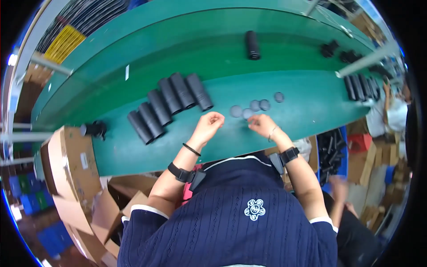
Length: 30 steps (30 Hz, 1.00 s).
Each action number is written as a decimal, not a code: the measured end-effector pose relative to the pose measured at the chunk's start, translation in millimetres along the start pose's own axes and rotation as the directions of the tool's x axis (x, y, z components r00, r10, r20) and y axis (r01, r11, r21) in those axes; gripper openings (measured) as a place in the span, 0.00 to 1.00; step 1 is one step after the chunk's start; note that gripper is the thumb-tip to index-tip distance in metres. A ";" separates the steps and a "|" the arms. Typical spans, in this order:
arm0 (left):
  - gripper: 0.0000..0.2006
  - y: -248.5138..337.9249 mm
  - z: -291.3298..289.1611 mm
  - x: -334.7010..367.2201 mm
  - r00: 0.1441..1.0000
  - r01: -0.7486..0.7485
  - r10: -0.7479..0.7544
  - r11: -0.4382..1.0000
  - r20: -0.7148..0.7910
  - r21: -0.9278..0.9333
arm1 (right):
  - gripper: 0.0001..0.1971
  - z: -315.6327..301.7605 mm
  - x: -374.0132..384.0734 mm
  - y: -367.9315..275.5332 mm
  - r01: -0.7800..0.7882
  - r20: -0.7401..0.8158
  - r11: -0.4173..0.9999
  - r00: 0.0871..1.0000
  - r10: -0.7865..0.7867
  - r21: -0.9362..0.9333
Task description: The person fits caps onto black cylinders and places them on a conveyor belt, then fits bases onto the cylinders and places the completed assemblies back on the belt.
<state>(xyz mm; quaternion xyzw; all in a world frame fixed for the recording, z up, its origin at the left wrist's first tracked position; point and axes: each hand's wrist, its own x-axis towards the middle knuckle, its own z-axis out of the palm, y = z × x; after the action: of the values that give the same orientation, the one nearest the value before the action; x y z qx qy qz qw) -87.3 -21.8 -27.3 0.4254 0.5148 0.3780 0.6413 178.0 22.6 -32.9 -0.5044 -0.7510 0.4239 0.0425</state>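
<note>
My left hand [210, 125] is raised over the front part of the green bench, its fingers curled and thumb pressed in; whatever may be inside the pinch is hidden. Close by on the right, my right hand [264, 126] has its bent fingertips at the edge of a small round grey disc [247, 113]. Around it lie more discs: one to the left [235, 111], two side by side behind [254, 105], and another farther right [279, 97]. A slanting row of several black ribbed tubes [181, 90] rests left of my left hand.
A single black tube [252, 45] lies at the back of the green bench [311, 93]. More tubes [360, 87] sit at the far right beside another person [391, 113]. Cardboard boxes [75, 160] crowd the left front; a blue crate [331, 153] of black parts is front right.
</note>
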 end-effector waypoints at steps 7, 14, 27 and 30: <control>0.06 3.6 -57.9 -11.3 0.954 -0.169 0.179 0.984 -0.241 0.063 | 0.40 34.8 140.4 -75.1 0.007 -0.244 0.997 0.970 0.011 0.073; 0.25 -45.3 -109.6 44.1 0.833 0.053 0.475 0.442 -0.284 0.896 | 0.40 46.3 135.1 -30.2 0.045 -0.085 0.912 0.996 -0.011 0.407; 0.40 15.0 -48.7 111.1 0.887 0.357 0.265 0.125 -0.378 0.926 | 0.44 -79.1 -193.3 20.3 0.388 -0.512 0.418 0.824 0.242 0.822; 0.42 16.1 -43.1 112.7 0.885 0.340 0.299 0.111 -0.358 0.934 | 0.40 -133.5 -276.2 -32.0 0.628 -0.815 0.544 0.540 0.211 0.557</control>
<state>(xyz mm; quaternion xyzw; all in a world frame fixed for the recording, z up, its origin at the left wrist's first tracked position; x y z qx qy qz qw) -109.6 94.6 -55.1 0.6296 0.7751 0.0164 0.0513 355.2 -121.6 174.4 -0.4489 -0.4197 0.4230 0.6660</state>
